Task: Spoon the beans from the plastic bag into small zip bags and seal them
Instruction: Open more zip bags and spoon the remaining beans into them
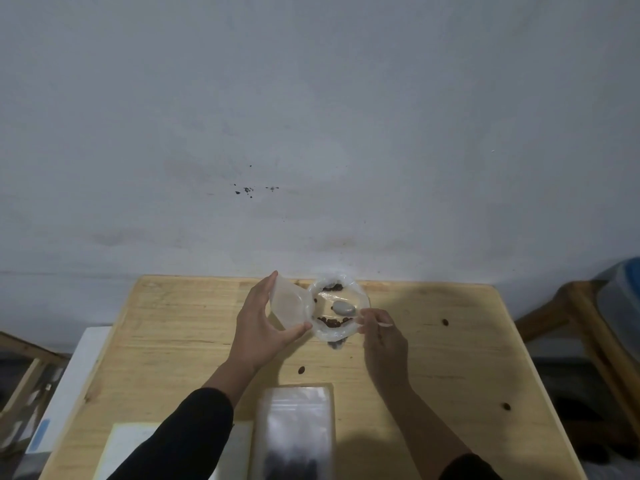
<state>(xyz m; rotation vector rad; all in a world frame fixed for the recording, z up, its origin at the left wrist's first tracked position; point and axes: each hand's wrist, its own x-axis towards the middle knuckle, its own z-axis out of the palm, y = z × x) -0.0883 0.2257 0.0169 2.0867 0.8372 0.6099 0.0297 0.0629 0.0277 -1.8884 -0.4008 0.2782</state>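
My left hand (pixel 258 325) holds a small clear zip bag (pixel 290 305) open, thumb and fingers on its edges, just left of the plastic bag. The plastic bag (pixel 360 299) sits on the far middle of the wooden table (pixel 173 341), rolled down, with dark brown beans (pixel 332 322) inside. My right hand (pixel 382 341) pinches the handle of a white plastic spoon (pixel 343 308), whose bowl lies inside the plastic bag above the beans.
A stack of clear zip bags (pixel 298 420) lies near the table's front edge, one holding dark beans. White paper (pixel 128 452) lies at front left. Loose beans (pixel 302 369) dot the table. A wall stands behind; wooden furniture (pixel 588 323) at right.
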